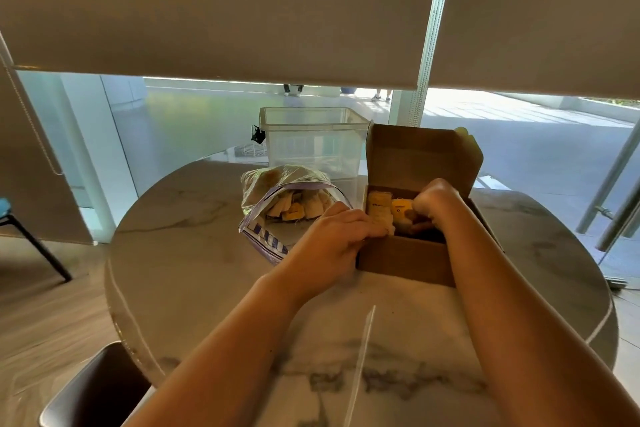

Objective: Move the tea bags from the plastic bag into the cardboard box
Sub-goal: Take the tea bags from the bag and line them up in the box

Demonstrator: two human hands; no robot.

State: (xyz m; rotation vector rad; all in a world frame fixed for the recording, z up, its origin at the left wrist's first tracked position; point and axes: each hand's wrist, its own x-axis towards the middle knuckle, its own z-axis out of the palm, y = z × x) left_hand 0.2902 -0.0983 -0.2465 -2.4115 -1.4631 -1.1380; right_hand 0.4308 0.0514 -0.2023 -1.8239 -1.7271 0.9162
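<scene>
Head view. Box [408,253] open on the table [207,288], lid up. Some tea bags [381,208] already inside. Right hand [433,204] is down in the box, fingers curled; whether they pinch a tea bag cannot be told. Left hand [332,236] rests at the box's left wall, fingers together, touching the tea bags there. Plastic bag [277,198] just left of the box, mouth open, many bags left: roughly partway. Clear tub [311,139] stands behind; nothing blocks the path.
</scene>
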